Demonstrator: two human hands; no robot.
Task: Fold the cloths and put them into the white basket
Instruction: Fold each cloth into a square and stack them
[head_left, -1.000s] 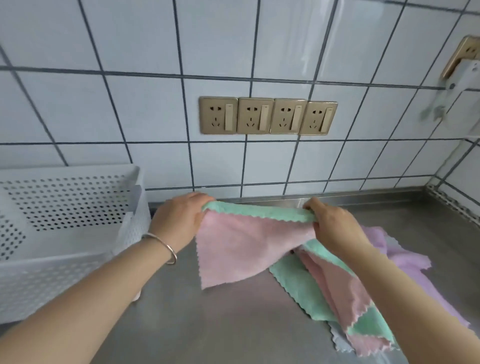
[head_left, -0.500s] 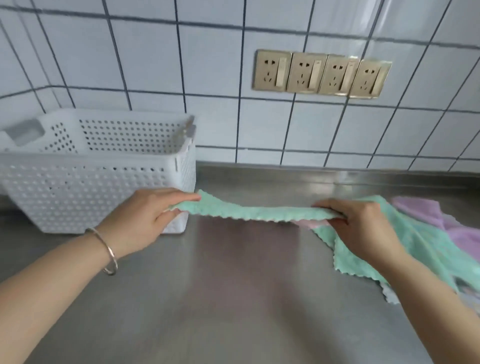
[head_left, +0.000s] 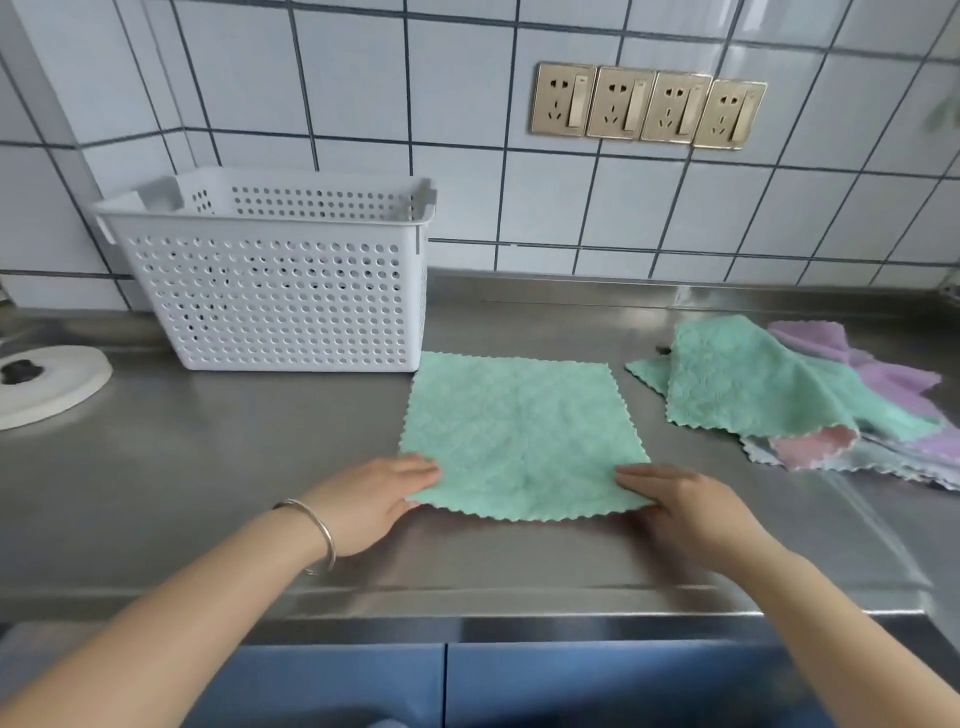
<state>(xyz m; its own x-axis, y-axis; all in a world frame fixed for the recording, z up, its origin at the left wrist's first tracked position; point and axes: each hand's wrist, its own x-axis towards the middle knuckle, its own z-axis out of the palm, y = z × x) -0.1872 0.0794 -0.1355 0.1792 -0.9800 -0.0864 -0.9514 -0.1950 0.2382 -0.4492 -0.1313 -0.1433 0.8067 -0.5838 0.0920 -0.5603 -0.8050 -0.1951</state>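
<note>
A green cloth (head_left: 519, 431) lies spread flat, green side up, on the steel counter (head_left: 208, 467) in front of me. My left hand (head_left: 371, 499) pinches its near left corner and my right hand (head_left: 685, 506) pinches its near right corner. The white perforated basket (head_left: 275, 291) stands upright at the back left, just left of the cloth's far corner; nothing shows inside it from here. A loose pile of cloths (head_left: 779, 395) in green, purple, pink and pale blue lies to the right.
A round white disc (head_left: 47, 387) with a dark centre sits at the far left of the counter. A tiled wall with a row of gold sockets (head_left: 647, 106) rises behind. The counter's front edge runs just below my wrists, with blue cabinet fronts (head_left: 571, 680) underneath.
The cloth was held up stretched between both hands; now it lies spread flat on the counter with my hands at its near corners. The camera has tilted down and left.
</note>
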